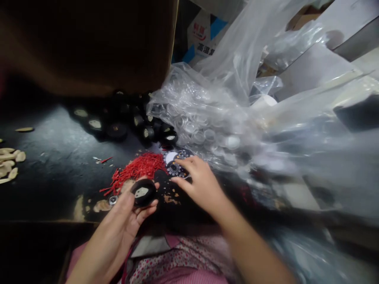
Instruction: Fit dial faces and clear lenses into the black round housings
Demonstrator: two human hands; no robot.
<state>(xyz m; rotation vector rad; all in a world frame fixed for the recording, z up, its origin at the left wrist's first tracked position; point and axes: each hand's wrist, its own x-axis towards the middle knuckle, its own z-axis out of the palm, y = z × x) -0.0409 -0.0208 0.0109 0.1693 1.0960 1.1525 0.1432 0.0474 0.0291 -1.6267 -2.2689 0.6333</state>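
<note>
My left hand (130,217) is closed round a black round case (144,192) with a pale, leaf-shaped inset on its upper face. Over a small group of dark printed dial discs (174,169) is my right hand (201,179). Its thumb and forefinger are apart, with the fingertips at the edge of the discs; whether they touch one is hard to tell. A plain white disc (171,157) lies among the dials. Just beyond my left hand lies a heap of short red pointers (139,169). A small clear round piece (113,200) is beside the left wrist.
More black round cases (117,131) are piled at the back. A plastic bag (207,106) of clear round discs (199,137) spreads across the right. Pale oval pieces (8,162) lie far left. A dark box (89,47) stands behind; the table edge (53,221) runs in front.
</note>
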